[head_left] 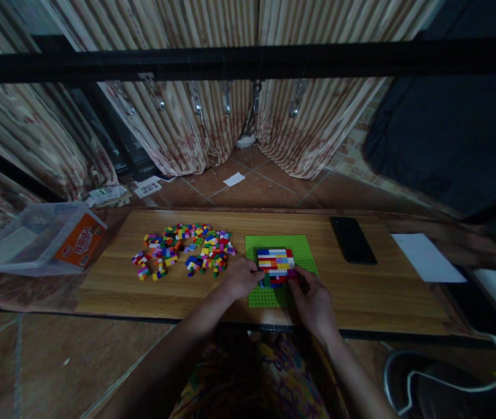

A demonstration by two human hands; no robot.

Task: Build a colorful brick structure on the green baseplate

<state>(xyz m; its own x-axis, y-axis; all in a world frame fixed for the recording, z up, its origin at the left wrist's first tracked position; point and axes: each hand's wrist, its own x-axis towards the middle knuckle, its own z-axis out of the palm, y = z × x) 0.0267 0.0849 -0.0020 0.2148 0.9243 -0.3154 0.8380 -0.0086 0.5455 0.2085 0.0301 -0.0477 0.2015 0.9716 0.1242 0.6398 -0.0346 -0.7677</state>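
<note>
A green studded baseplate [311,256] lies on the wooden table, right of the middle. On it is a flat block of toy bricks [275,263] in rows of white, red, blue and yellow. My left hand [244,278] is closed, its thumb and fingertips pinching at the block's lower left edge beside a dark green brick [267,281]. Against the lower right edge, my right hand [313,295] is closed too, its fingertips on the bricks by a magenta one. The fingers partly cover what lies between them.
Many loose toy bricks [210,251] are spread over the table's left part. A black phone [352,240] lies to the right, with a white sheet [426,258] beyond it. At the far left stands a clear plastic box [34,265] with an orange label. A dark bar [248,63] crosses above.
</note>
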